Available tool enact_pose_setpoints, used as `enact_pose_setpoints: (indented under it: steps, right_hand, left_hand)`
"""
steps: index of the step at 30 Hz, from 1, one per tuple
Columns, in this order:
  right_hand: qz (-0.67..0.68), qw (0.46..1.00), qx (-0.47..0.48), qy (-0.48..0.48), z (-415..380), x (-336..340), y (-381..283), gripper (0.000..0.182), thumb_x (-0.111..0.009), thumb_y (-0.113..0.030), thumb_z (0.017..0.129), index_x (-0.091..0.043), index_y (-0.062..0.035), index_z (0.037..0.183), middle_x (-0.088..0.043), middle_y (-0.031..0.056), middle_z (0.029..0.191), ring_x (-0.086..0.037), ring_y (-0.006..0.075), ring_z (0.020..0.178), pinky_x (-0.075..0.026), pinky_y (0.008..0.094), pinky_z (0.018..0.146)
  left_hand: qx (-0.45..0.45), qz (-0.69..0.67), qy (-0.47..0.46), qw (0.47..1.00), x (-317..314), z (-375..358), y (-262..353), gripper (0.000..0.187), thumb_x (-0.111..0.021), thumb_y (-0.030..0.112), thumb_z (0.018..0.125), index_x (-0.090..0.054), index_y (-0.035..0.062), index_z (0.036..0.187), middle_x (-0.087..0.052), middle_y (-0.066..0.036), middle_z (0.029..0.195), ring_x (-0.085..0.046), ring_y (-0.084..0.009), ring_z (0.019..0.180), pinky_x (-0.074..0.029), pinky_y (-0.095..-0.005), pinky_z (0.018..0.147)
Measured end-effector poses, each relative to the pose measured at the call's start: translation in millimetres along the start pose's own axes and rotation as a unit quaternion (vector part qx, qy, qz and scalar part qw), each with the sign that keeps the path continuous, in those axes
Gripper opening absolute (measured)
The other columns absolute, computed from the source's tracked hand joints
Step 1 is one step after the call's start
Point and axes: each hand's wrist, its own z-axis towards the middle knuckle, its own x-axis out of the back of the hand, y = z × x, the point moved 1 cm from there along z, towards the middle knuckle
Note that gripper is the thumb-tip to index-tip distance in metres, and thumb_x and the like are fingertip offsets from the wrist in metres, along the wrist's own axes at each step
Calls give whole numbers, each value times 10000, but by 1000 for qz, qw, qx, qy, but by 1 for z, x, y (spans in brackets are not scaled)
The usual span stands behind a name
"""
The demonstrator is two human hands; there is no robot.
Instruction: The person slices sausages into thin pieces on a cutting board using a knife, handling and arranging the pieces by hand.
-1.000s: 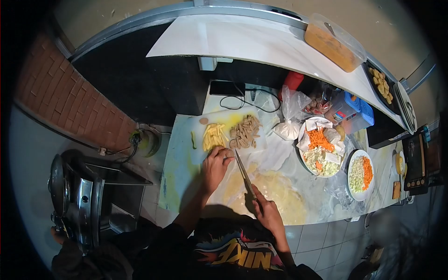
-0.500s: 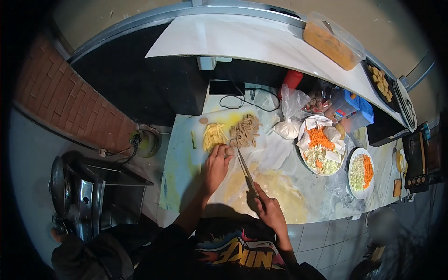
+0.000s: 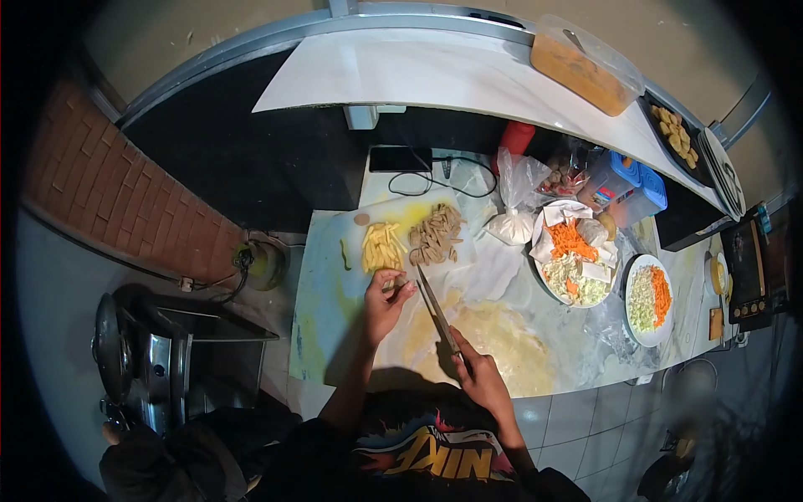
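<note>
My left hand (image 3: 385, 305) is at the near edge of the white cutting board (image 3: 375, 219), its thumb and fingers pinched on a small brownish piece (image 3: 400, 282) that looks like part of a meatball. My right hand (image 3: 483, 368) is wrapped round the handle of a long knife (image 3: 432, 303). The blade points away from me, its tip close to a heap of brown-grey cut strips (image 3: 439, 234). Left of that heap lie yellow sticks (image 3: 383, 247). A round brown slice (image 3: 361, 220) is at the board's far left, with a green chilli-like strip (image 3: 345, 254) below it.
To the right stand a bag of white powder (image 3: 512, 224), a plate of shredded carrot and cabbage (image 3: 545, 289), and a second such plate (image 3: 633, 330). A shelf (image 3: 401, 71) overhangs the back. Another person's sleeve (image 3: 138, 456) is at lower left, by a stove (image 3: 171, 376).
My left hand has lifted slightly and turned, now pinching the brown piece that was held down on the board. The knife stays in my right hand, in nearly the same place.
</note>
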Motion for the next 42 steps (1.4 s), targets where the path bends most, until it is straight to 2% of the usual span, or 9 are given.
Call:
enact_pose_setpoints:
  steps: [9, 12, 15, 18, 21, 24, 30, 39, 42]
  right_hand:
    - [3, 1000, -8, 11, 3, 1, 0, 611, -596, -100, 1002, -411, -159, 1581, -670, 320, 1095, -630, 544, 915, -495, 572, 804]
    - [8, 996, 64, 66, 7, -7, 10, 630, -610, -62, 989, -432, -159, 1586, -493, 229, 602, -460, 346, 502, -472, 357, 590]
    - [19, 996, 57, 61, 10, -9, 7, 636, -609, -57, 988, -432, -170, 1588, -505, 232, 611, -462, 339, 500, -473, 358, 590]
    - [17, 1000, 1, 9, 9, -3, -6, 615, -589, -86, 997, -414, -168, 1581, -672, 321, 1090, -631, 543, 935, -493, 577, 802]
    - [9, 1000, 1, 6, 9, -7, -4, 624, -588, -85, 995, -407, -176, 1585, -675, 319, 1088, -637, 539, 947, -492, 578, 803]
    - [5, 999, 41, 33, 9, -14, 4, 644, -610, -64, 990, -419, -180, 1594, -621, 272, 750, -595, 426, 604, -522, 403, 665]
    - [5, 1000, 21, 15, 10, -19, 11, 641, -609, -60, 990, -417, -180, 1590, -698, 293, 1112, -670, 506, 953, -547, 471, 830]
    - [11, 998, 41, 37, 17, -12, 4, 670, -610, -35, 974, -403, -169, 1597, -711, 282, 948, -675, 493, 855, -545, 453, 754]
    - [12, 998, 54, 24, 30, 5, -10, 616, -579, -60, 993, -411, -148, 1578, -654, 302, 1217, -648, 515, 983, -501, 566, 837]
  left_hand:
    - [112, 2, 24, 993, 6, -3, 31, 277, -758, 180, 985, -648, -12, 1152, -741, -76, 993, -725, -133, 800, -577, -260, 682]
    - [133, -4, 58, 989, 4, -4, 29, 242, -756, 182, 987, -676, -14, 1104, -746, -75, 1006, -718, -129, 786, -584, -259, 702]
    - [153, -3, 63, 986, 5, -3, 31, 215, -750, 166, 989, -659, -8, 1078, -732, -70, 971, -707, -133, 776, -607, -275, 747]
    - [110, -77, 65, 989, 3, -1, 18, 171, -718, 129, 1006, -619, -8, 1034, -699, -74, 940, -695, -143, 793, -635, -316, 801]
    - [64, -114, 70, 989, -1, 2, 14, 145, -675, 89, 1026, -576, -14, 1003, -663, -74, 930, -682, -151, 823, -650, -360, 841]
    - [8, -75, 65, 995, -5, 7, 5, 145, -664, 75, 1028, -565, -23, 990, -650, -69, 918, -667, -141, 828, -651, -367, 841]
    - [58, 144, 75, 985, -7, 6, 26, 238, -793, 171, 956, -688, -42, 969, -694, -42, 758, -627, -80, 663, -573, -259, 661]
    - [5, 131, 99, 986, -9, 6, 3, 293, -790, 190, 953, -708, -90, 979, -744, -105, 775, -742, -142, 718, -592, -271, 669]
    - [23, 115, 96, 988, -10, 2, 3, 293, -780, 190, 960, -684, -85, 936, -741, -120, 776, -753, -163, 721, -599, -276, 654]
